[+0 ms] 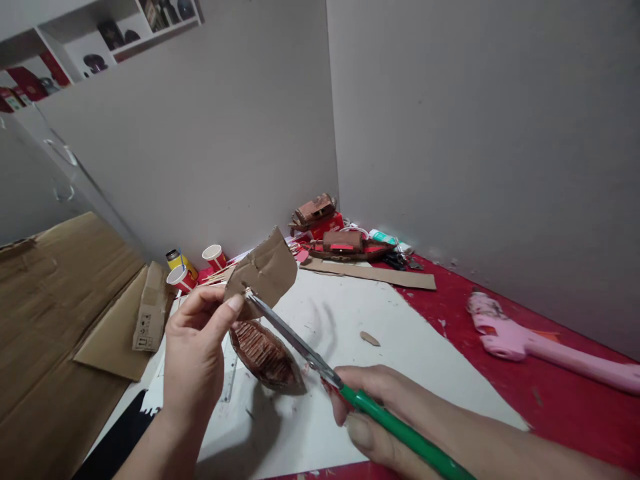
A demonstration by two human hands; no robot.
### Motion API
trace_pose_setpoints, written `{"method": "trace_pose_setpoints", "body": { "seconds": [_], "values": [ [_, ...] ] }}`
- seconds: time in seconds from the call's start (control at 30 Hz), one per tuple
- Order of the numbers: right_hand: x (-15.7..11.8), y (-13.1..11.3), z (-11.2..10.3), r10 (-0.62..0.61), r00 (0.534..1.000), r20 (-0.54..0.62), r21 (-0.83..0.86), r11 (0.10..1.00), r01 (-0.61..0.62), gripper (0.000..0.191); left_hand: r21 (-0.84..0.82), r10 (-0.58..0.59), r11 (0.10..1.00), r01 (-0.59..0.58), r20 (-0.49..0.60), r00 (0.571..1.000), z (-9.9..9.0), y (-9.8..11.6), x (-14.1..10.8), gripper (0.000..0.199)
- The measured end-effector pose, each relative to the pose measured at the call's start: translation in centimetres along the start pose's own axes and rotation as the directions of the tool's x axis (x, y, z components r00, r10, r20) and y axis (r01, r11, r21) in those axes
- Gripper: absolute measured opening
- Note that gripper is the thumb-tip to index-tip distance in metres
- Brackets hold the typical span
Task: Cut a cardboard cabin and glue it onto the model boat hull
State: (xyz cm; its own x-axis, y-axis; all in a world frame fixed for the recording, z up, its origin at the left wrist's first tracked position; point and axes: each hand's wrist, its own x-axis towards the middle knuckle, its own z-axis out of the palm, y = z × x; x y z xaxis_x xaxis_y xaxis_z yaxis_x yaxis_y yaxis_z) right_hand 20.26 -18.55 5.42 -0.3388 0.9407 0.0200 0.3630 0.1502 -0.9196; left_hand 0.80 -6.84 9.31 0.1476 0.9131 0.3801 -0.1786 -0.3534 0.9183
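My left hand (200, 333) pinches a piece of brown cardboard (270, 267) between thumb and fingers, holding it up above the table. The cardboard has a crease and a small torn spot near the thumb. In my right hand (385, 413) is a pair of green-handled scissors (300, 347); their grey blades point up and left, and the tips touch the cardboard beside my left thumb. Below the cardboard, a small brown model boat hull (265, 357) with a ribbed inside rests on the white sheet (400, 373), its left end partly hidden by my hand.
Two model boats (345, 245) stand at the back by glue tube (390, 240). A long cardboard strip (370, 273) lies before them. Paper cups (214, 255) stand back left, large cardboard (55, 320) on the left. A pink glue gun (520, 340) lies on the red tabletop (490, 393).
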Motion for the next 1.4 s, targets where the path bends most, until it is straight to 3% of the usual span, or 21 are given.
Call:
{"method": "trace_pose_setpoints", "body": {
  "seconds": [0.27, 0.53, 0.77, 1.0, 1.17, 1.27, 1.4],
  "values": [
    [-0.2, 0.8, -0.2, -0.051, 0.998, -0.037, -0.102, 0.994, 0.047, 0.06, -0.004, -0.016, 1.0, 0.016, -0.031, 0.999, 0.6, -1.0, -0.4, 0.012],
    [0.2, 0.8, -0.4, 0.063, 0.992, -0.112, -0.306, 0.947, -0.095, 0.043, 0.015, -0.122, 0.992, 0.122, 0.017, 0.992, 1.0, -1.4, -0.2, 0.02],
    [0.6, 0.9, -0.6, 0.124, 0.983, -0.134, -0.43, 0.887, -0.17, 0.039, 0.08, -0.16, 0.985, 0.156, 0.049, 0.986, 0.5, -1.5, 0.8, 0.015],
    [0.3, 1.0, -1.1, 0.161, 0.965, -0.209, -0.468, 0.85, -0.243, 0.046, 0.072, -0.053, 0.996, 0.05, 0.033, 0.998, 0.5, -2.0, 0.5, 0.015],
    [0.3, 1.2, -1.5, 0.122, 0.974, -0.19, -0.496, 0.844, -0.203, 0.048, 0.052, -0.03, 0.998, 0.029, 0.025, 0.999, 0.9, -2.1, 0.0, 0.017],
    [0.5, 1.7, -1.8, 0.104, 0.974, -0.2, -0.547, 0.813, -0.199, 0.05, 0.034, -0.103, 0.994, 0.101, 0.067, 0.992, 1.0, -1.9, 0.4, 0.024],
    [0.8, 2.6, -2.1, 0.121, 0.955, -0.272, -0.622, 0.735, -0.27, 0.052, 0.076, -0.31, 0.95, 0.302, 0.123, 0.943, 0.9, -1.8, 1.1, 0.032]
  ]
}}
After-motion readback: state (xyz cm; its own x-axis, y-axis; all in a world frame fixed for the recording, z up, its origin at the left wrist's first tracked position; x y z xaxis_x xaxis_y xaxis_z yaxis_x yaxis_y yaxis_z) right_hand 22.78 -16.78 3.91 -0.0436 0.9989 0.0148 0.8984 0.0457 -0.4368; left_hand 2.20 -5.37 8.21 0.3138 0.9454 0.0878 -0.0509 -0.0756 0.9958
